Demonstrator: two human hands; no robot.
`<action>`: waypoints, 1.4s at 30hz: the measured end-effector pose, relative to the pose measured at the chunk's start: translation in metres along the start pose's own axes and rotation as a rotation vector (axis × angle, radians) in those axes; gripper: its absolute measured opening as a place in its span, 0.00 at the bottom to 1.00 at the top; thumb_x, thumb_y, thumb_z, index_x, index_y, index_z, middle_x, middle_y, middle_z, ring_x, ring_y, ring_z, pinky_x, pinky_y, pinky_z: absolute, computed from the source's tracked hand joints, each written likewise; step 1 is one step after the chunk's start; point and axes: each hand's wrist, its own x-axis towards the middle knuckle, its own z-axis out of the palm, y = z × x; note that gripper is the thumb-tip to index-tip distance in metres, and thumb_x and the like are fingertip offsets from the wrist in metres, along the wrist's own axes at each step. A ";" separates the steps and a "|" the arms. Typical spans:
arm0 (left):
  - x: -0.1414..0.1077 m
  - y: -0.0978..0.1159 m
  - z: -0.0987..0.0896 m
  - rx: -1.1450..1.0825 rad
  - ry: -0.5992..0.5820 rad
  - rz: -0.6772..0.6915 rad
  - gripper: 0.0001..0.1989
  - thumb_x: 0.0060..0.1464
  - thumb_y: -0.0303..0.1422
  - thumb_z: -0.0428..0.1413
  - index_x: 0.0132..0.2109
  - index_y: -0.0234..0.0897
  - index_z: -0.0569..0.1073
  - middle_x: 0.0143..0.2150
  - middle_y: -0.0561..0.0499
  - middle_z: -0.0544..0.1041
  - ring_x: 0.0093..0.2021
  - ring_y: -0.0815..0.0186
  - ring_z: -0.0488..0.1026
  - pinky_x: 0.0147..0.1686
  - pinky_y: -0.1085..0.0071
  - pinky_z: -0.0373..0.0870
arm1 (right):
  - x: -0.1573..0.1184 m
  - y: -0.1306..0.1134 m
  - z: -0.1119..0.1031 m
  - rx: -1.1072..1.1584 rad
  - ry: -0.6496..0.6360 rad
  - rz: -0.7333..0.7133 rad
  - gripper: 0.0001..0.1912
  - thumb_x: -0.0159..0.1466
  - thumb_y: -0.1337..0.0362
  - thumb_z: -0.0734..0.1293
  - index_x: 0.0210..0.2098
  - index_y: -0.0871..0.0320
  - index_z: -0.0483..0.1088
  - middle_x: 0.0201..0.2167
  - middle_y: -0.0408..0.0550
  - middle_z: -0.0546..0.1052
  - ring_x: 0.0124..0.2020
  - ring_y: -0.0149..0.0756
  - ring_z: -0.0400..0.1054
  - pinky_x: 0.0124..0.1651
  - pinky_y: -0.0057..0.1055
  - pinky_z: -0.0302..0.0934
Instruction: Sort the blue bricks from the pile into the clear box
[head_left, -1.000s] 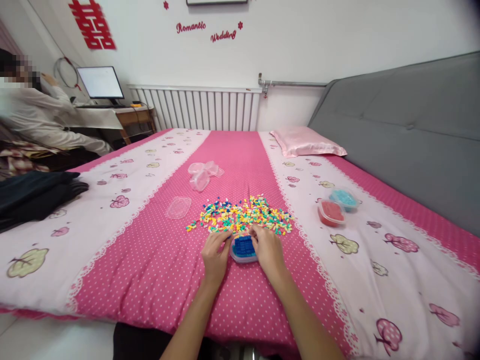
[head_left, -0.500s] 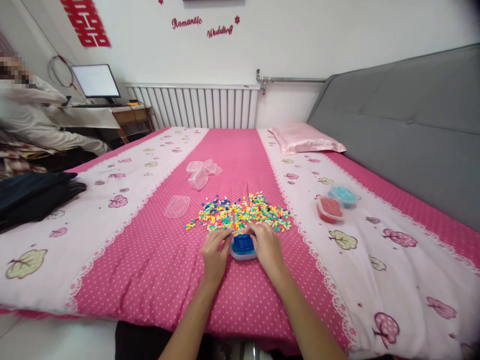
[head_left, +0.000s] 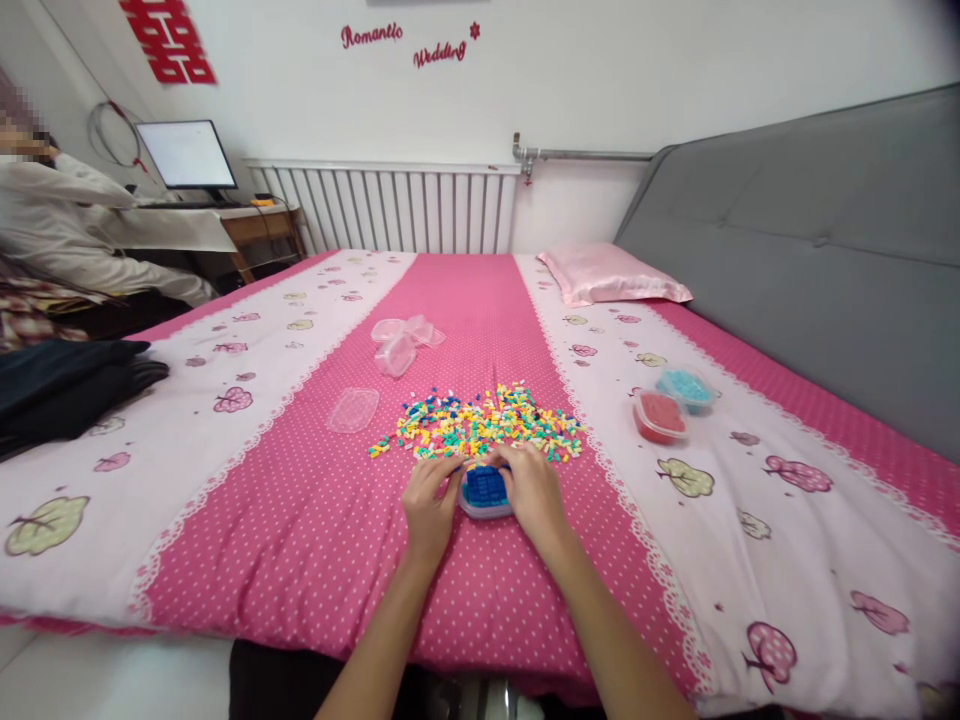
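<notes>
Close in front of me on the bed, a small clear plastic container [head_left: 487,513] holds dark blue pieces [head_left: 484,484] laid in tidy rows. My left hand [head_left: 433,503] grips its left side, with bent fingertips at the far rim. On the right side, my right hand [head_left: 534,492] has its fingers curled over the rim, and they hide that corner. Whether a small piece sits between the right fingertips cannot be made out. Just beyond both hands spreads a loose pile of small pieces [head_left: 480,425] in yellow, green, white, blue and pink.
A clear lid [head_left: 353,410] lies left of the pile, with several clear containers [head_left: 396,354] behind it. To the right stand a tub of red pieces [head_left: 660,416] and a tub of light blue pieces [head_left: 686,389]. Dark folded clothes [head_left: 75,390] lie far left; a person [head_left: 67,220] sits beyond.
Both hands stay at the container in nearly the same pose. The whole view has shifted very slightly; the seated person's arm has moved a little.
</notes>
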 end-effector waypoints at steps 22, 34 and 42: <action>0.039 0.038 0.022 -0.224 -0.247 -0.117 0.07 0.58 0.30 0.61 0.43 0.43 0.82 0.42 0.50 0.73 0.37 0.70 0.73 0.37 0.72 0.74 | -0.003 0.011 -0.005 0.837 0.024 0.090 0.20 0.66 0.49 0.61 0.47 0.56 0.71 0.42 0.53 0.81 0.37 0.41 0.78 0.38 0.37 0.72; 0.051 0.034 0.033 -0.112 -0.434 0.046 0.10 0.58 0.28 0.59 0.44 0.44 0.82 0.38 0.50 0.70 0.34 0.68 0.70 0.36 0.71 0.71 | 0.006 0.026 -0.011 0.769 0.078 0.105 0.19 0.58 0.60 0.69 0.48 0.58 0.75 0.40 0.53 0.83 0.40 0.41 0.78 0.44 0.36 0.71; 0.041 0.020 0.016 -0.097 -0.445 -0.062 0.10 0.56 0.22 0.58 0.43 0.39 0.78 0.37 0.52 0.72 0.34 0.69 0.72 0.36 0.74 0.72 | -0.002 0.010 -0.024 0.288 0.066 0.056 0.14 0.60 0.75 0.65 0.35 0.52 0.80 0.35 0.48 0.83 0.39 0.42 0.75 0.47 0.36 0.62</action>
